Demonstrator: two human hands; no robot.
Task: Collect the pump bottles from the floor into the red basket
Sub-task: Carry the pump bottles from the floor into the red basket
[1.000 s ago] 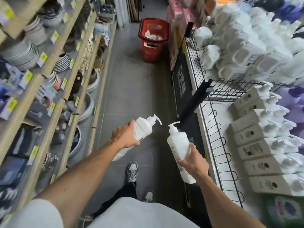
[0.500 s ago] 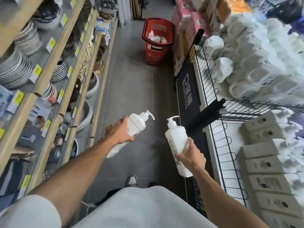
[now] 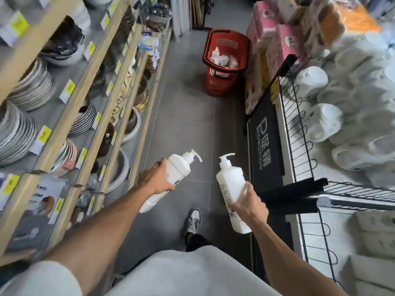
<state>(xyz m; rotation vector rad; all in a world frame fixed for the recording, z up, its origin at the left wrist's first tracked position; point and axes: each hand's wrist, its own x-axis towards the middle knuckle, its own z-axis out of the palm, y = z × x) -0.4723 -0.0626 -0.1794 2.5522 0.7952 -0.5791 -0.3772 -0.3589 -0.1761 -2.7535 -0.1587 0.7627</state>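
Head cam: your left grip [image 3: 155, 178] is curled snug round a tilted pump bottle [image 3: 177, 170], and your right grip [image 3: 249, 207] is wrapped round a second pump bottle [image 3: 229, 184]. The red basket [image 3: 220, 86] sits up the aisle at 12 o'clock with white bottles [image 3: 220, 58] inside.

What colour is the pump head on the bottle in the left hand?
White, like the bottle itself; clearest in the head view, on the pump head.

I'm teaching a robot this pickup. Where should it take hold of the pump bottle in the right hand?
Probably grip the pump bottle round its mid-body, coming from the near side as the right hand does. The body is broad and straight-sided, while the pump head is narrow with a jutting spout.
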